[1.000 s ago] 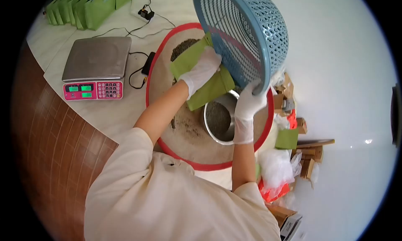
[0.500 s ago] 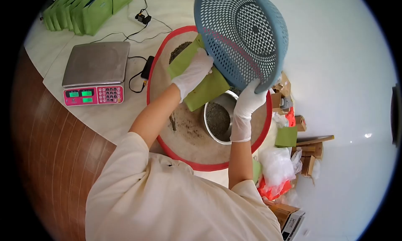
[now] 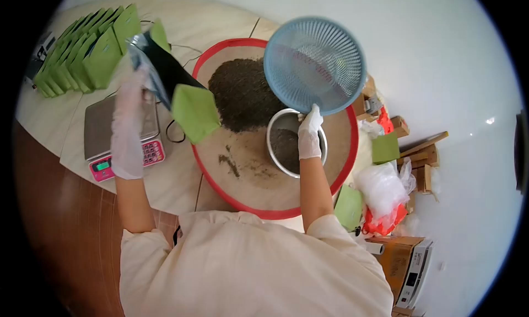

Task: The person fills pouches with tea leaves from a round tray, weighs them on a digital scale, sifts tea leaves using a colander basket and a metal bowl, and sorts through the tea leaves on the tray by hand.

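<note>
My gloved left hand [image 3: 131,105], smeared by motion, grips a green pouch [image 3: 195,112] above the scale's right side. The pouch lies tilted, its silvery, dark-lined mouth facing up and left. Gloved as well, my right hand [image 3: 311,131] is closed on the near rim of a blue plastic colander [image 3: 315,58], held up over the far right of a round red-rimmed tray [image 3: 259,198]. Beneath that hand, a metal bowl [image 3: 270,146] on the tray contains fine dark material. A heap of dark, loose, crumbly material [image 3: 239,94] covers the tray's far part.
The digital scale [image 3: 96,132] with a pink keypad stands left of the tray. Behind it, several green pouches [image 3: 82,52] stand in a row. Cardboard boxes [image 3: 402,262], clear plastic bags [image 3: 377,185] and more green pouches [image 3: 349,207] sit at right near the white wall.
My left hand has carried the green pouch leftwards, away from the colander and towards the scale. The colander has tipped to a different angle. The dark heap is now more exposed.
</note>
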`<state>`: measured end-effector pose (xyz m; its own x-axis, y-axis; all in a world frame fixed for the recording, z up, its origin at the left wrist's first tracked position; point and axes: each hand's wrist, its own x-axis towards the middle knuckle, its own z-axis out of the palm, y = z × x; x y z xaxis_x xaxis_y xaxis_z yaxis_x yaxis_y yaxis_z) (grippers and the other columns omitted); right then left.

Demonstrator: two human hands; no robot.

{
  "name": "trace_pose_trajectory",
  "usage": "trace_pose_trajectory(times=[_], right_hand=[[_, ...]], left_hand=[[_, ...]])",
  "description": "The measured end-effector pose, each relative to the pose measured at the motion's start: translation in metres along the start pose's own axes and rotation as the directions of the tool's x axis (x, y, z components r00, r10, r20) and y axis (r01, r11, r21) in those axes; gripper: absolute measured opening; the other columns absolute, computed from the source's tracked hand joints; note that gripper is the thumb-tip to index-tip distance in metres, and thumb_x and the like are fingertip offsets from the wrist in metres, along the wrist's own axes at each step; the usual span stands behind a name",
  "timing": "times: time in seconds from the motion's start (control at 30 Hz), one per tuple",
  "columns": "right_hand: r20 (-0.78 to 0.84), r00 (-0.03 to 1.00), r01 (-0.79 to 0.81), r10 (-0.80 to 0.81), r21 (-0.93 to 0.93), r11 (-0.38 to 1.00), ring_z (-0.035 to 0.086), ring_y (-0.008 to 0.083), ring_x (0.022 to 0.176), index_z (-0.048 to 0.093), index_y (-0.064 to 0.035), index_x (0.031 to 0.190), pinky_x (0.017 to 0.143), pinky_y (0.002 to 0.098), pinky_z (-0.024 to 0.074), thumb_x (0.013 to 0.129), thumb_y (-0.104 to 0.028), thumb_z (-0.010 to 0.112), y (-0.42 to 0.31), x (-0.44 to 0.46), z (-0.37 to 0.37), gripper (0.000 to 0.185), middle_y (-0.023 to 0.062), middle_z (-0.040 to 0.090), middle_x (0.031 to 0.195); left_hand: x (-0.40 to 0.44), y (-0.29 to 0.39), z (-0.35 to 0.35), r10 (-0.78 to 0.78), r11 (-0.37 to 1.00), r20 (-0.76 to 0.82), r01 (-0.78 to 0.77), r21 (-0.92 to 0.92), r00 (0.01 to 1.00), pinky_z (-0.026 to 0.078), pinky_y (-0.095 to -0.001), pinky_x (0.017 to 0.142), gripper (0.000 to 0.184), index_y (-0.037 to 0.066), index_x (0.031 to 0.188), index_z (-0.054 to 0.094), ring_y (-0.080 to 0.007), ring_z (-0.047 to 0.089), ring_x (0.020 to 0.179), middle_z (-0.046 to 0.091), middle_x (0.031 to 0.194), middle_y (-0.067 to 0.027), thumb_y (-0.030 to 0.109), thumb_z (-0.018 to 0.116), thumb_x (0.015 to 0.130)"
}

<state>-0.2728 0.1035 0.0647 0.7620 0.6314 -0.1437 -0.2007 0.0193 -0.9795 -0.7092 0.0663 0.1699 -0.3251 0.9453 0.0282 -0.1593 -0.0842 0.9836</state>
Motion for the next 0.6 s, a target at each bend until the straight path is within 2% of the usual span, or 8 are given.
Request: trace_pose_trajectory(times=[0.03, 0.13, 0.17, 0.27, 0.33, 0.37, 0.43, 0.6], right_hand=[[-0.082, 0.986, -0.147, 0.143, -0.043, 0.988, 0.049, 0.0191, 0.040, 0.054, 0.0012, 0.093, 0.036, 0.0298, 0.0368, 0.087, -0.023, 0.049, 0.017, 0.001, -0.001, 0.025, 0.0109, 0.057, 0.066], [-0.048, 0.960, -0.275, 0.275, 0.007, 0.961, 0.048, 0.0193, 0.039, 0.054, 0.0006, 0.091, 0.034, 0.0296, 0.0358, 0.086, -0.017, 0.044, 0.057, 0.005, -0.012, 0.021, 0.0116, 0.058, 0.068], [-0.065, 0.957, -0.273, 0.281, 0.115, 0.955, 0.048, 0.0195, 0.040, 0.055, 0.0006, 0.090, 0.034, 0.0297, 0.0363, 0.087, -0.018, 0.044, 0.068, 0.012, -0.006, 0.022, 0.0121, 0.059, 0.069], [-0.025, 0.967, -0.246, 0.255, 0.185, 0.951, 0.049, 0.0191, 0.043, 0.057, 0.0012, 0.089, 0.035, 0.0293, 0.0366, 0.085, -0.017, 0.044, 0.076, 0.007, -0.004, 0.022, 0.0116, 0.060, 0.071], [-0.084, 0.990, -0.122, 0.112, -0.123, 0.985, 0.051, 0.0186, 0.046, 0.056, 0.0016, 0.087, 0.035, 0.0289, 0.0373, 0.084, -0.017, 0.047, 0.077, 0.005, -0.003, 0.021, 0.0109, 0.059, 0.071], [-0.094, 0.989, -0.123, 0.112, -0.118, 0.985, 0.051, 0.0186, 0.046, 0.056, 0.0016, 0.087, 0.035, 0.0289, 0.0373, 0.084, -0.017, 0.047, 0.075, 0.006, 0.003, 0.021, 0.0109, 0.059, 0.071], [-0.023, 0.998, 0.053, -0.056, -0.111, 0.992, 0.051, 0.0182, 0.045, 0.056, 0.0023, 0.086, 0.035, 0.0289, 0.0372, 0.082, -0.018, 0.049, 0.059, -0.003, 0.017, 0.021, 0.0112, 0.059, 0.070], [0.059, 0.989, 0.133, -0.136, 0.044, 0.990, 0.048, 0.0151, 0.044, 0.054, 0.0011, 0.092, 0.037, 0.0267, 0.0347, 0.089, -0.019, 0.052, 0.042, -0.035, 0.041, 0.020, 0.0072, 0.055, 0.066]], left_hand=[[-0.005, 0.018, -0.012, 0.053, 0.997, -0.038, -0.056, -0.056, 0.998, 0.031, -0.0213, 0.043, 0.024, 0.010, 0.078, 0.053, -0.0065, 0.039, 0.046, 0.046, 0.058, 0.0036, 0.031, 0.056, 0.089], [0.012, 0.023, -0.073, 0.071, 0.993, -0.104, -0.080, -0.082, 0.992, 0.026, -0.0196, 0.042, 0.018, 0.013, 0.077, 0.052, -0.0048, 0.037, 0.046, 0.044, 0.059, 0.0052, 0.027, 0.058, 0.088], [0.016, 0.019, -0.094, 0.070, 0.994, -0.112, -0.078, -0.072, 0.991, 0.026, -0.0196, 0.042, 0.018, 0.013, 0.077, 0.052, -0.0048, 0.037, 0.046, 0.044, 0.059, 0.0052, 0.027, 0.058, 0.088], [0.029, 0.003, -0.151, 0.058, 0.998, -0.188, -0.065, -0.028, 0.980, 0.024, -0.0192, 0.042, 0.017, 0.013, 0.078, 0.052, -0.0045, 0.037, 0.045, 0.043, 0.059, 0.0061, 0.026, 0.057, 0.089], [0.039, -0.005, -0.183, 0.091, 0.996, -0.237, -0.086, 0.031, 0.967, 0.025, -0.0199, 0.043, 0.018, 0.013, 0.079, 0.051, -0.0045, 0.037, 0.047, 0.042, 0.060, 0.0064, 0.026, 0.054, 0.091], [0.044, -0.009, -0.195, 0.091, 0.996, -0.225, -0.086, 0.032, 0.970, 0.025, -0.0199, 0.043, 0.018, 0.013, 0.079, 0.051, -0.0045, 0.037, 0.047, 0.042, 0.060, 0.0064, 0.026, 0.054, 0.091], [0.049, -0.016, -0.215, 0.097, 0.994, -0.308, -0.075, 0.081, 0.947, 0.027, -0.0208, 0.044, 0.018, 0.012, 0.081, 0.051, -0.0045, 0.038, 0.048, 0.040, 0.060, 0.0063, 0.027, 0.053, 0.091], [0.125, -0.105, -0.331, 0.004, 0.995, -0.232, 0.020, 0.098, 0.973, 0.027, -0.0217, 0.046, 0.018, 0.012, 0.081, 0.052, -0.0060, 0.039, 0.050, 0.044, 0.063, 0.0046, 0.027, 0.053, 0.090]])
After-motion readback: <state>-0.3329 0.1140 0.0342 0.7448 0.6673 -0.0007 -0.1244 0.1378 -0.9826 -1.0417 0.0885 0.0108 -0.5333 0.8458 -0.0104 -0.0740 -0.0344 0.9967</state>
